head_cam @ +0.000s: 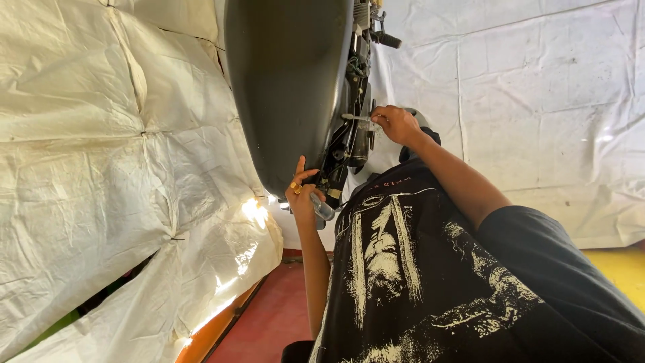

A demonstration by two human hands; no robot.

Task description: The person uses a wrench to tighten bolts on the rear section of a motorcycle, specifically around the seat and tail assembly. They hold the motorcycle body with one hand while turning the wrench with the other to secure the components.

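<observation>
white tarpaulin sheets hung left of and beyond the hands; a red floor lay below them, a yellow patch to the right

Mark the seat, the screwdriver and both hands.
seat (285, 81), head view, middle of its dark smooth surface.
screwdriver (322, 208), head view, on its clear handle below the fist.
left hand (302, 195), head view, back of the hand gripping the handle.
right hand (398, 124), head view, knuckles.

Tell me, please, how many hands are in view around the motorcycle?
2. The left hand is at the lower edge of the dark seat, gripping a tool. The right hand is higher, beside the motorcycle frame, pinching a thin tool.
</observation>
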